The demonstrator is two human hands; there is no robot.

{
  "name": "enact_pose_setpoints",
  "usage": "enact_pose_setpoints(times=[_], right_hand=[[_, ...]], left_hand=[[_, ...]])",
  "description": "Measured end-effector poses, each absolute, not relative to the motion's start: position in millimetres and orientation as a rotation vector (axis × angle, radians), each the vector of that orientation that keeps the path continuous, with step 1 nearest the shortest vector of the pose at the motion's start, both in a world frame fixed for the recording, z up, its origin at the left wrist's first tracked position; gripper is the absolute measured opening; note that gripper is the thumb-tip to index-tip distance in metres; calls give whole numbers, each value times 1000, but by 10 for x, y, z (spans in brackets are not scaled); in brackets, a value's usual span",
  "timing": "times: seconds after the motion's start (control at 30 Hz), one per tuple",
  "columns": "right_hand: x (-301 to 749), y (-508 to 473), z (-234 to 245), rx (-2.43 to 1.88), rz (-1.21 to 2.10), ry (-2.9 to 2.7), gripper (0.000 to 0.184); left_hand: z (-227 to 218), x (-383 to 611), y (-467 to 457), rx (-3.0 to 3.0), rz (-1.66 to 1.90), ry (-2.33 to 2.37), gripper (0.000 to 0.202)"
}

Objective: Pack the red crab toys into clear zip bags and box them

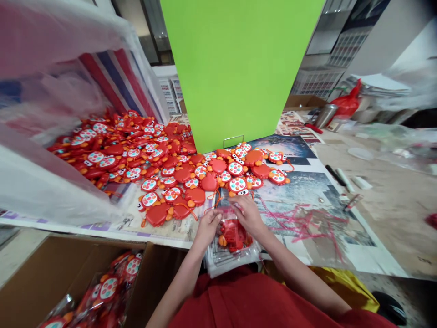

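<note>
A flat green panel (pixel 239 68) blocks the far middle, hiding whatever lies behind it and the far edge of the toy pile (pixel 136 155). On the left, a blurred plastic sack (pixel 41 182) runs off the picture and covers more toys. The left hand (pixel 207 228) and right hand (pixel 247 213) cover the far part of the red toy (pixel 234 237) in the clear bag (pixel 221 259); their grip cannot be made out. The near-left cardboard box (pixel 44 273) is cut off. Small sticks (pixel 341 177) on the bench (pixel 392 205) are too small to identify.
</note>
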State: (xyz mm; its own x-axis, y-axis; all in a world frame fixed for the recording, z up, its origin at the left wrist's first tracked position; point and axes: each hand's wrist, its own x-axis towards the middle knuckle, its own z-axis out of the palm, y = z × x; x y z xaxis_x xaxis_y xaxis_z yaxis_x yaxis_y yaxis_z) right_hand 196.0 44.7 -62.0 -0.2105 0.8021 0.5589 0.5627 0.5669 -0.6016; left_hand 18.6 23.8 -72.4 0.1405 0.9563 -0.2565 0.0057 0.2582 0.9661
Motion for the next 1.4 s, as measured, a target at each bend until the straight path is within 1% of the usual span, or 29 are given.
enact_pose_setpoints(times=[0.13, 0.23, 0.3, 0.4, 0.47, 0.6, 0.67, 0.8, 0.9, 1.0, 1.03, 1.1, 1.17, 1.23, 1.33, 1.4], right_hand=[[1847, 432, -529, -1062, 125, -2127, 27], [1777, 425, -500, -1019, 9, -2195, 32], [1738, 430, -500, -1010, -24, -2210, 34], [1718, 477, -539, -1099, 46, -2153, 31], [1793, 541, -595, -1231, 141, -2051, 28], [2362, 679, -779, -1567, 232, -1817, 17], [2824, 693, -898, -1800, 168, -1679, 15], [3648, 557, -1077, -2253, -12, -1531, 21], [3848, 431, -1057, -2292, -144, -1571, 30], [3636, 399, -938, -2122, -239, -1632, 38], [3499, 408, -898, -2050, -211, -1674, 36], [3174, 435, -845, -1890, -45, -1801, 27], [2840, 453, -838, -1712, 196, -1929, 24], [2565, 455, -872, -1547, 526, -1966, 21], [2356, 451, -948, -1410, 1001, -1787, 13], [2350, 459, -980, -1367, 1166, -1622, 10]], left_hand=[[-612, 227, 233, 1340, 900, 1259, 24], [-532, 228, 224, 1634, 857, 1370, 24], [-500, 228, 220, 1740, 807, 1424, 25], [-508, 241, 220, 1777, 791, 1384, 26], [-557, 252, 226, 1692, 848, 1296, 26], [-730, 231, 252, 1243, 902, 1231, 25], [-819, 194, 268, 1067, 890, 1252, 25], [-923, 123, 289, 911, 871, 1237, 32], [-944, 97, 295, 883, 886, 1194, 36], [-942, 81, 296, 884, 878, 1162, 39], [-940, 76, 296, 888, 878, 1147, 41], [-933, 65, 291, 885, 884, 1116, 44], [-927, 52, 282, 858, 906, 1094, 46], [-922, 36, 270, 826, 920, 1077, 48], [-916, 1, 255, 788, 905, 1057, 53], [-911, -23, 252, 776, 888, 1056, 57]])
